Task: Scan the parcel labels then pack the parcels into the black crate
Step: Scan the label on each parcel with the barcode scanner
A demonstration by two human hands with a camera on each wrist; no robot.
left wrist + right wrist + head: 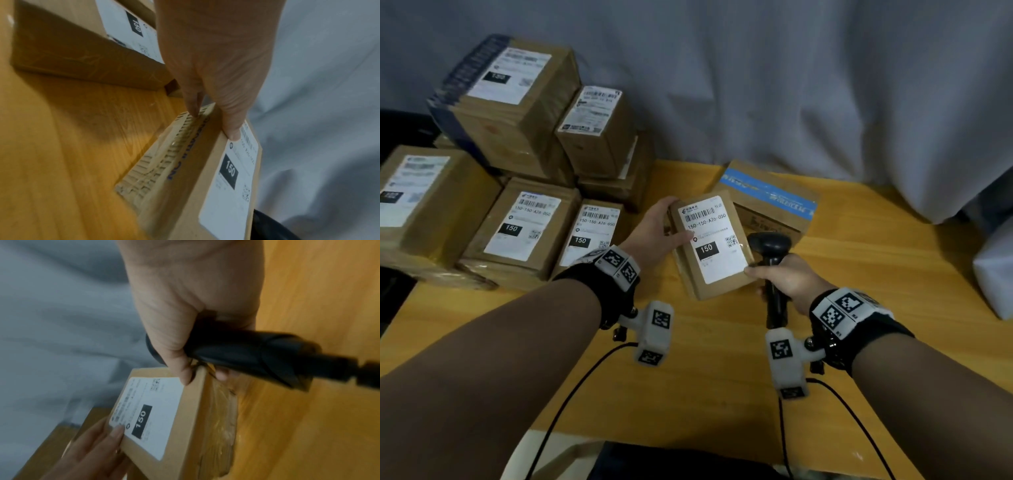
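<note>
A small cardboard parcel [710, 240] with a white label marked 150 is tilted over the wooden table [688, 377], label up. My left hand [659, 226] grips its left edge, thumb on the label [230, 170], fingers under it. My right hand [777, 275] grips the handle of a black scanner [770, 245], just right of the parcel. That hand's thumb tip touches the parcel's near right corner [197, 378]. The right wrist view shows the scanner [246, 353] in my fist and the left hand [92, 451] on the parcel [164, 410]. No black crate is clearly in view.
Several labelled cardboard parcels [524, 226] are stacked at the table's left and back left. A box with blue tape [767, 198] lies just behind the held parcel. A white object [993, 270] stands at the right edge. Grey cloth [791, 85] hangs behind.
</note>
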